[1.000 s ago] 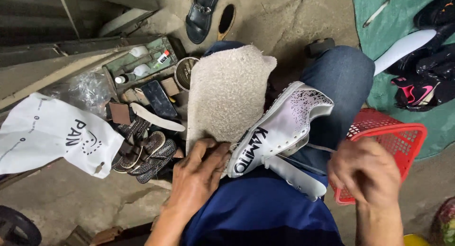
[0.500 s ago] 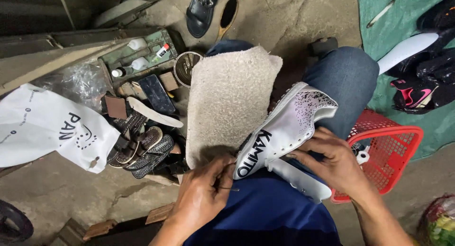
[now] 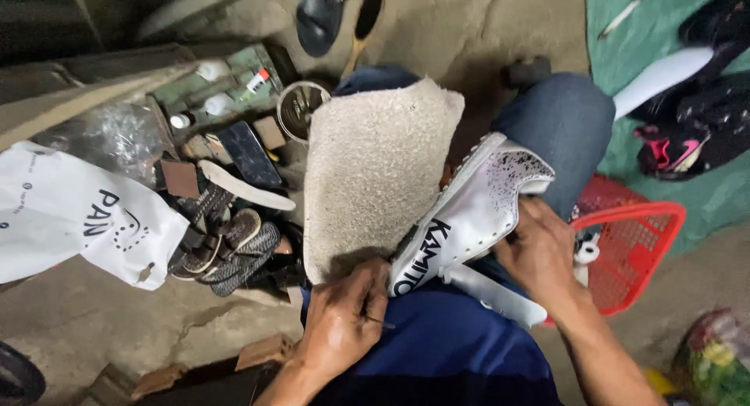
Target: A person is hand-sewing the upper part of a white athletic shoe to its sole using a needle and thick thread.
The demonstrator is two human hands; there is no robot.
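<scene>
I see my left hand (image 3: 344, 328) pinching a thin needle (image 3: 380, 321) beside the white shoe (image 3: 469, 218); my right hand (image 3: 539, 253) grips its side

The concrete floor (image 3: 484, 31) carries a white bag (image 3: 70, 211) at the left, a heap of sandals (image 3: 226, 246) beside it, a tin (image 3: 299, 109), a black shoe (image 3: 322, 15) and brush (image 3: 363, 19) at the top, a green tarp (image 3: 609, 70) at the right, and a red basket (image 3: 637, 246).

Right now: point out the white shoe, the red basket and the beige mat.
white shoe (image 3: 476, 214), head view, on its side panel.
red basket (image 3: 648, 242), head view, on its mesh wall.
beige mat (image 3: 375, 164), head view, on its middle.
</scene>
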